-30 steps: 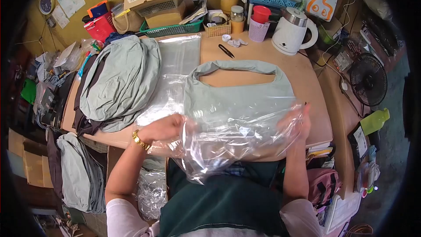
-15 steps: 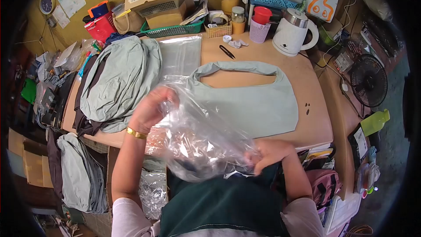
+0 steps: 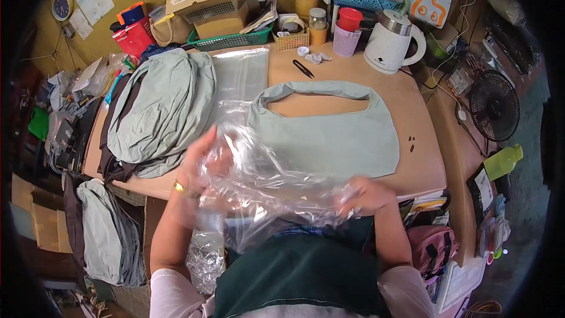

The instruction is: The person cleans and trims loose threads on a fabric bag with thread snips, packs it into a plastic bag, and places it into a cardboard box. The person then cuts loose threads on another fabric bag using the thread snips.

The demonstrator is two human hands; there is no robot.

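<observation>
A clear plastic bag point(image 3: 265, 191) stretches between my two hands in front of the table edge, crumpled and shiny. My left hand point(image 3: 203, 165), with a gold band on its wrist, holds the bag's left side; motion and the film blur its fingers. At the other end, my right hand point(image 3: 369, 196) has its fingers closed on the plastic. Just beyond the film, a pale grey-green fabric shoulder bag point(image 3: 329, 135) lies flat, its looped strap toward the back. A stack of flat clear plastic bags point(image 3: 244, 73) lies left of it.
Several grey-green fabric bags point(image 3: 162, 112) are piled at the table's left. Black thread snips point(image 3: 303, 69) lie behind the shoulder bag. A white kettle point(image 3: 385, 47), a lilac cup point(image 3: 347, 41) and a green basket point(image 3: 235, 39) stand along the back. A fan point(image 3: 494, 106) is at right.
My left hand has moved down a little, and my right hand has shifted slightly. The plastic bag between them has changed shape, now stretched more level. The fabric shoulder bag stays in place.
</observation>
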